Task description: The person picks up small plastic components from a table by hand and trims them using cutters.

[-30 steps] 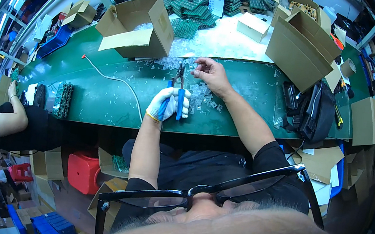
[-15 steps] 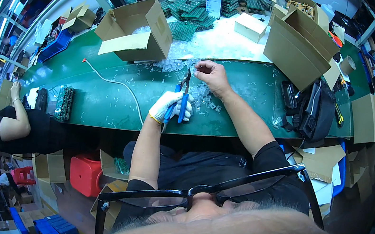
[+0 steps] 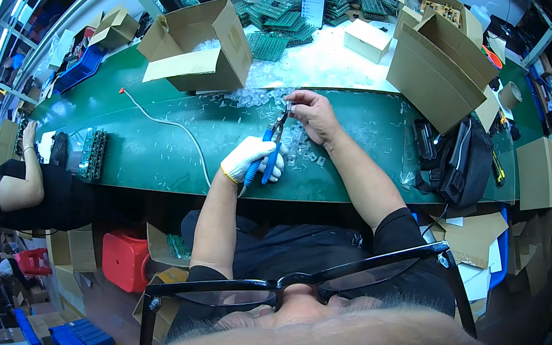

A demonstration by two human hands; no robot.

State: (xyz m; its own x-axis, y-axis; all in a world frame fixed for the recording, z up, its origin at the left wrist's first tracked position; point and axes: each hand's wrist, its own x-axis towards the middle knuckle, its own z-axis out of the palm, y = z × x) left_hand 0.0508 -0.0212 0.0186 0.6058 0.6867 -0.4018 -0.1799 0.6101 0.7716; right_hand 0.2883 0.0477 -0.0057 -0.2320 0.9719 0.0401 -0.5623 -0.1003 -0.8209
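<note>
My left hand (image 3: 248, 157), in a white glove, is closed around the blue handles of a pair of cutting pliers (image 3: 273, 145). The plier jaws point away from me and reach up to the fingertips of my bare right hand (image 3: 315, 116). Thumb and forefinger of that hand pinch a small clear plastic piece (image 3: 289, 104) right at the jaws. Whether the jaws touch it is too small to tell. Just below lie several loose clear plastic pieces (image 3: 304, 149) on the green table mat (image 3: 172, 158). A larger heap of clear pieces (image 3: 251, 97) lies beyond the pliers.
Open cardboard boxes stand at the far left (image 3: 202, 46) and far right (image 3: 438, 72). Behind are stacked green circuit boards (image 3: 269, 46), a phone (image 3: 312, 4) and a white box (image 3: 367, 40). A black bag (image 3: 457, 163) lies right. A white cable (image 3: 170, 121) crosses the mat. Another person (image 3: 21, 179) sits left.
The pliers have tilted and their jaws have shifted slightly right, up to the right fingertips. My right hand has turned a little, and the clear piece shows more plainly in it.
</note>
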